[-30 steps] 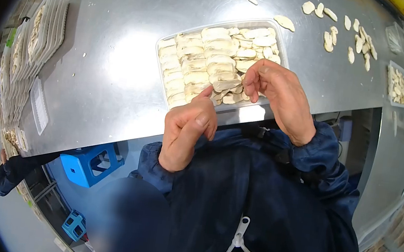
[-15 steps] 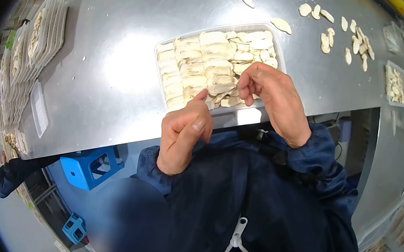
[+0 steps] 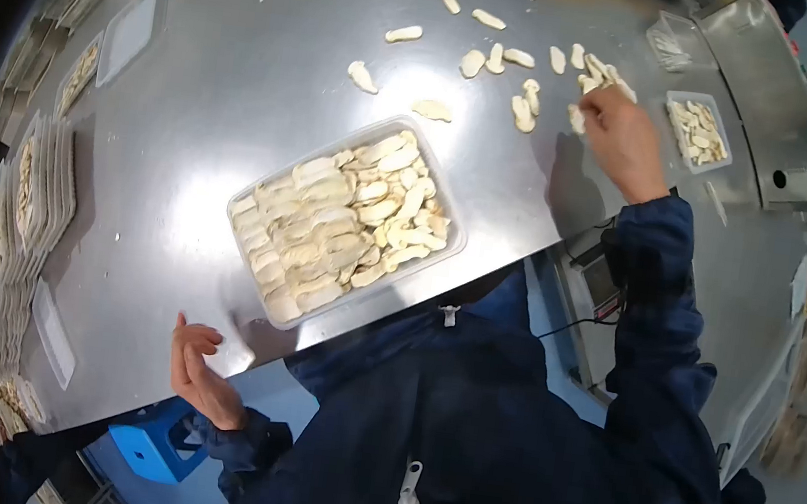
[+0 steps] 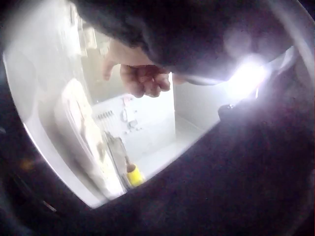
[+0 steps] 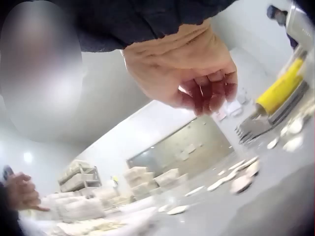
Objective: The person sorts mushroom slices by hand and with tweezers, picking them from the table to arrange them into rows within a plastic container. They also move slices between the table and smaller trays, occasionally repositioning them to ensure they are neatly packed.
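A: So what were our hands doing?

B: Our right hand (image 3: 625,146) was reaching down at the loose mushroom slices (image 3: 524,114), fingers bent; we couldn't tell if it was pinching one. Our left hand (image 3: 205,374) hung loosely curled near the metal table's (image 3: 195,65) front edge, one finger poking out, holding nothing.

A: And the big tray (image 3: 462,239)?

B: We had it between our hands, touching neither, with overlapping rows on its left and a looser jumble on its right.

A: Further out?

B: Small tub (image 3: 726,136) of slices past our right hand, stacked trays (image 3: 55,179) off left, blue stool (image 3: 148,447) below the edge.
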The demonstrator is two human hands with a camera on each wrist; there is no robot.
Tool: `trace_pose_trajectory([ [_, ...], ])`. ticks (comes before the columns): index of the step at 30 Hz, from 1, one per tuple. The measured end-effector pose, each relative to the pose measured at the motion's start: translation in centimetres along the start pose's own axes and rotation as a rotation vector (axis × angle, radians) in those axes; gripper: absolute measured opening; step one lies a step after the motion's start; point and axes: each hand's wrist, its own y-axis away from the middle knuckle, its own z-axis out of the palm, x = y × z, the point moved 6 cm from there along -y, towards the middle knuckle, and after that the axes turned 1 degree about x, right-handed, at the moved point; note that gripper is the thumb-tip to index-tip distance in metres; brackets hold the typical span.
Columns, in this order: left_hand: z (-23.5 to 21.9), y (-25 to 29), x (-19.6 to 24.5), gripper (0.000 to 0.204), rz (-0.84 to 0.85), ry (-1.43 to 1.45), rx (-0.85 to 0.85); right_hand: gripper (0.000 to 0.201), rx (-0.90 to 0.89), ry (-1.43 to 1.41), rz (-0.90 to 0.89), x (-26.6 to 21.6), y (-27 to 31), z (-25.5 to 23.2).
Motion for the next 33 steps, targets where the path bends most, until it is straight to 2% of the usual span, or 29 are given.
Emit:
trace_pose_trajectory([
  [2, -1.6, 1.1, -3.3, 0.028, -0.095, -0.165, 0.044, 0.022, -0.115, -0.113, -0.043, 0.7, 0.0, 1.7],
  [5, -1.4, 2.3, -5.1, 0.024, -0.064, -0.205, 0.098, 0.023, -0.135, -0.063, -0.133, -1.0, 0.2, 3.5],
  [8, -0.7, 2.4, -5.9, 0.021, -0.045, -0.217, 0.071, 0.024, -0.118, -0.098, -0.019, -1.8, 1.2, 4.8],
  [11, -0.4, 2.6, -6.3, 0.023, -0.039, -0.267, 0.084, 0.021, -0.146, -0.312, -0.040, -4.1, 2.4, 4.8],
  [12, -0.2, 2.5, -6.2, 0.023, -0.034, -0.296, 0.088, 0.021, -0.264, -0.527, 0.024, -4.8, 2.6, 5.1],
  [15, -0.2, 2.6, -6.4, 0.023, -0.027, -0.304, 0.083, 0.026, 0.012, -0.239, -0.102, -3.9, 1.2, 3.7],
  [16, 0.0, 2.5, -6.1, 0.023, 0.016, -0.306, 0.088, 0.027, -0.007, -0.130, -0.145, -3.6, 0.5, 3.8],
  [19, 0.0, 2.6, -6.3, 0.023, -0.004, -0.307, 0.094, 0.035, -0.022, 0.012, -0.382, -5.2, -0.7, 4.5],
  [20, 0.0, 2.6, -6.3, 0.022, -0.015, -0.315, 0.083, 0.037, -0.068, 0.091, -0.401, -4.8, -1.1, 5.4],
  [23, -0.1, 2.7, -6.2, 0.019, -0.032, -0.330, 0.064, 0.032, -0.127, 0.119, -0.469, -4.5, -2.0, 6.3],
  [29, 0.1, 2.6, -6.2, 0.015, -0.001, -0.323, 0.064, 0.023, -0.182, 0.141, -0.427, -4.6, -1.6, 5.9],
  [31, 0.0, 2.6, -6.2, 0.014, 0.001, -0.327, 0.072, 0.019, -0.090, 0.066, -0.453, -6.0, -0.7, 4.6],
  [33, 0.2, 2.5, -6.2, 0.011, 0.005, -0.327, 0.085, 0.017, -0.056, -0.019, -0.497, -9.4, 1.1, 3.3],
])
